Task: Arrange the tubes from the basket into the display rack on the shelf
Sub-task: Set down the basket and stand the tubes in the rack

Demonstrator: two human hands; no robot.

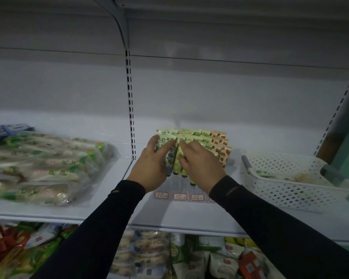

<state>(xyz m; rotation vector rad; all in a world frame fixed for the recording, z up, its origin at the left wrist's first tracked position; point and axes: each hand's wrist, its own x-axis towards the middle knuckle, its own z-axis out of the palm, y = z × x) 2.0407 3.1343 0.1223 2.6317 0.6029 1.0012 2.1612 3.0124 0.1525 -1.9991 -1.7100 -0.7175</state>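
Note:
A clear display rack point(179, 185) stands on the white shelf point(169, 216), with red-framed price labels along its front. Several printed tubes point(214, 141) stand in it in rows, caps down. Both my hands are at the front rows. My left hand point(149, 166) rests its fingers against a blue-patterned tube point(169, 158) on the left side. My right hand point(201, 164) pinches a yellow-green tube point(177, 158) beside it. The white perforated basket point(290, 190) sits to the right on the same shelf, with a few tubes point(265, 173) left inside.
Clear bags of packaged goods point(40, 166) fill the left half of the shelf, past a slotted upright point(130, 109). Snack packets point(141, 256) crowd the shelf below. Another shelf hangs overhead. A pillar stands at the far right.

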